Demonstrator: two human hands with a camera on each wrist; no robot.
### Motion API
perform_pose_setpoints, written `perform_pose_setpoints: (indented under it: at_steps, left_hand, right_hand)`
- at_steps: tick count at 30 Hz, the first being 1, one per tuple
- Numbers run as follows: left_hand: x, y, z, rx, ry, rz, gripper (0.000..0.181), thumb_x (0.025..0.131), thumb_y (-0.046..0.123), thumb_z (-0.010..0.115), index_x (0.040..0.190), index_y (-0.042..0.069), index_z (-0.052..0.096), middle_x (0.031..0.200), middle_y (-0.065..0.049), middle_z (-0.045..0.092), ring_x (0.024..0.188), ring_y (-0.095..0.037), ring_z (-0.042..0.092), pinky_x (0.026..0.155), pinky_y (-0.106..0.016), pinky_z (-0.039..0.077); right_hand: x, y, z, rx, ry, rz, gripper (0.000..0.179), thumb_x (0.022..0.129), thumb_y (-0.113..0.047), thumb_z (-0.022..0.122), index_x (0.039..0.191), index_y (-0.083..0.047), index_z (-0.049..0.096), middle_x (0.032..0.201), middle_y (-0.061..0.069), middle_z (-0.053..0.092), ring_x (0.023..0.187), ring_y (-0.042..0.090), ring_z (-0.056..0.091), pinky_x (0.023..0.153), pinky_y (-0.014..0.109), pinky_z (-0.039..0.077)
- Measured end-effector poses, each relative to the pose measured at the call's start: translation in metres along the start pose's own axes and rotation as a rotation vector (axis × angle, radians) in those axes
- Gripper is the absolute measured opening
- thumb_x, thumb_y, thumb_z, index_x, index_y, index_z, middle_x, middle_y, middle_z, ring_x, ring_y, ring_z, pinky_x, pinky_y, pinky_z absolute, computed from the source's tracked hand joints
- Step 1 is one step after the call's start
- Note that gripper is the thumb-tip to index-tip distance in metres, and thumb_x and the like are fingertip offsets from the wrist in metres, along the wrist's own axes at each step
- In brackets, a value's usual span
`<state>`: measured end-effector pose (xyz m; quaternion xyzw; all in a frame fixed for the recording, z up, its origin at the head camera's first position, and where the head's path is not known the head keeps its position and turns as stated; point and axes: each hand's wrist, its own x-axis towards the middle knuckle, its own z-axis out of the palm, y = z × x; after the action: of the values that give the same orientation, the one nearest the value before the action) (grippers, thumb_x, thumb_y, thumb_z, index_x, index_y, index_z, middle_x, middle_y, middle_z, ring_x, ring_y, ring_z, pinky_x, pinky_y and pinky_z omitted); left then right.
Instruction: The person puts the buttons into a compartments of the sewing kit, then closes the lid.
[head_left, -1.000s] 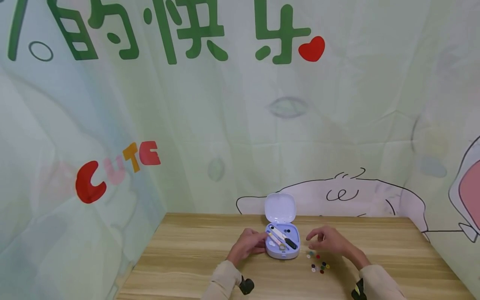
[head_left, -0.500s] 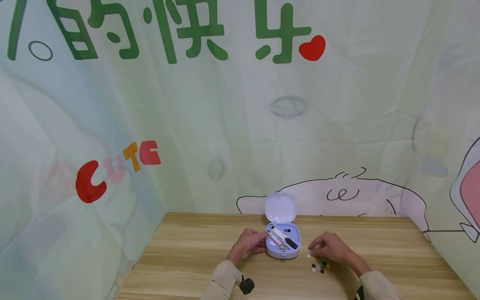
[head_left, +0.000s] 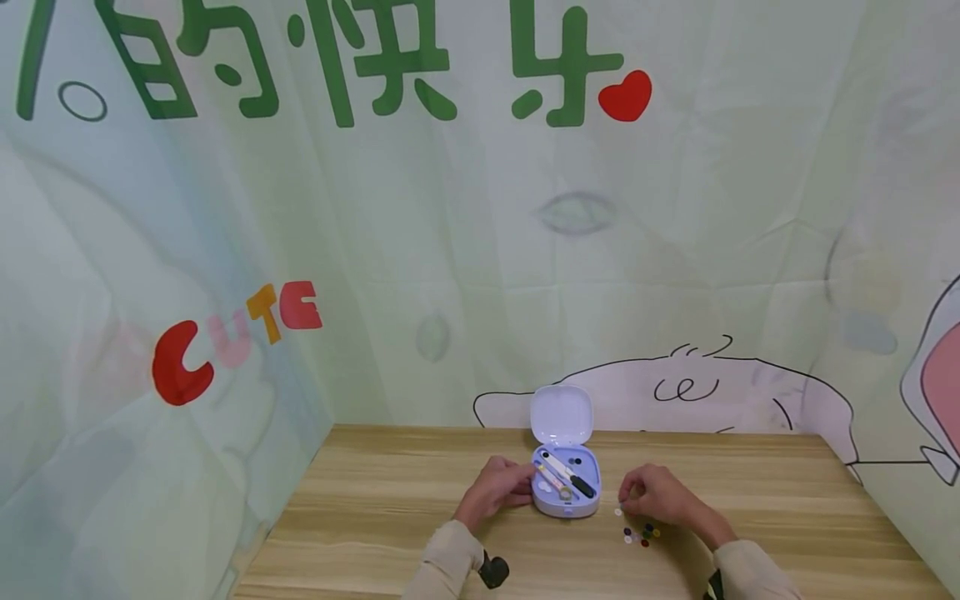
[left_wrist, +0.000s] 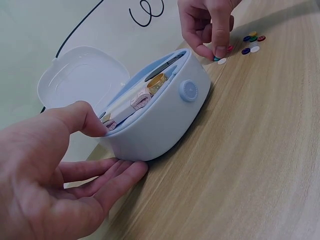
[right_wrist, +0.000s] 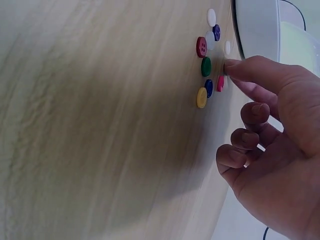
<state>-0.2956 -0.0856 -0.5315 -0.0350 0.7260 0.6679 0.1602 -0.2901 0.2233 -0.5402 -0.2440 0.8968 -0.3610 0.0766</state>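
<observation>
A pale blue sewing box [head_left: 566, 507] stands on the table with its lid [head_left: 562, 415] up. Inside lie a seam ripper or similar tool with a black end [head_left: 582, 486], a rolled tape measure [left_wrist: 141, 99] and a gold thimble-like ring [left_wrist: 157, 83]. My left hand [head_left: 497, 492] grips the box's left side, thumb on the rim and fingers low on the wall. To the right of the box, my right hand [head_left: 662, 496] pinches a teal button [left_wrist: 216, 58] at the tabletop between thumb and index finger. A white button [left_wrist: 222, 61] lies right beside those fingertips.
Several loose buttons, among them a yellow button [right_wrist: 201, 97] and a green button [right_wrist: 206, 66], lie in a cluster on the wooden table [head_left: 390, 517]. A pink-red button [right_wrist: 220, 83] sits close to the right fingers. A printed cloth [head_left: 450, 250] hangs behind.
My right hand has come down onto the buttons nearest the box, and its thumb and index finger have closed on the teal one. The left hand and box have stayed put.
</observation>
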Motion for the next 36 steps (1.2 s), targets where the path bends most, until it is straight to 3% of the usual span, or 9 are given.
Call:
perform_pose_setpoints:
  at_steps: [7, 16, 20, 31, 36]
  left_hand:
    - [-0.002, 0.0, 0.0, -0.001, -0.003, 0.004, 0.022, 0.093, 0.008, 0.067, 0.104, -0.011, 0.07, 0.091, -0.014, 0.074, 0.085, -0.022, 0.071, 0.081, -0.038, 0.065]
    - [0.002, -0.004, 0.0, 0.005, 0.003, 0.011, 0.024, 0.094, 0.009, 0.067, 0.105, -0.013, 0.07, 0.092, -0.015, 0.074, 0.084, -0.021, 0.069, 0.083, -0.04, 0.064]
    - [0.004, -0.005, 0.0, 0.011, 0.006, 0.009, 0.025, 0.095, 0.009, 0.066, 0.106, -0.013, 0.069, 0.093, -0.015, 0.074, 0.085, -0.022, 0.07, 0.085, -0.042, 0.064]
    - [-0.002, 0.002, -0.001, 0.012, 0.0, 0.0, 0.024, 0.095, 0.01, 0.067, 0.105, -0.011, 0.07, 0.095, -0.015, 0.075, 0.088, -0.023, 0.071, 0.083, -0.04, 0.064]
    - [-0.002, 0.002, 0.0, 0.007, -0.001, -0.002, 0.024, 0.095, 0.01, 0.067, 0.106, -0.012, 0.07, 0.095, -0.015, 0.074, 0.087, -0.022, 0.071, 0.083, -0.039, 0.064]
  right_hand:
    - [0.002, -0.006, 0.0, -0.003, -0.014, 0.064, 0.012, 0.082, -0.003, 0.079, 0.083, -0.009, 0.069, 0.074, -0.003, 0.058, 0.071, 0.016, 0.052, 0.059, 0.024, 0.044]
    - [0.003, -0.004, -0.007, -0.027, -0.014, 0.018, 0.007, 0.085, -0.005, 0.075, 0.086, -0.011, 0.07, 0.073, -0.005, 0.059, 0.068, 0.015, 0.053, 0.057, 0.024, 0.045]
    - [0.008, -0.007, -0.017, -0.038, 0.008, 0.0, 0.008, 0.089, -0.008, 0.074, 0.087, -0.014, 0.07, 0.074, -0.005, 0.055, 0.07, 0.015, 0.049, 0.057, 0.024, 0.04]
    - [0.027, -0.028, -0.033, 0.049, 0.042, -0.028, 0.007, 0.093, -0.014, 0.076, 0.091, -0.011, 0.069, 0.073, -0.003, 0.046, 0.069, 0.015, 0.045, 0.055, 0.024, 0.034]
    - [0.035, -0.037, -0.034, 0.093, 0.045, 0.009, 0.007, 0.094, -0.014, 0.075, 0.092, -0.01, 0.071, 0.075, -0.001, 0.048, 0.073, 0.017, 0.047, 0.058, 0.024, 0.036]
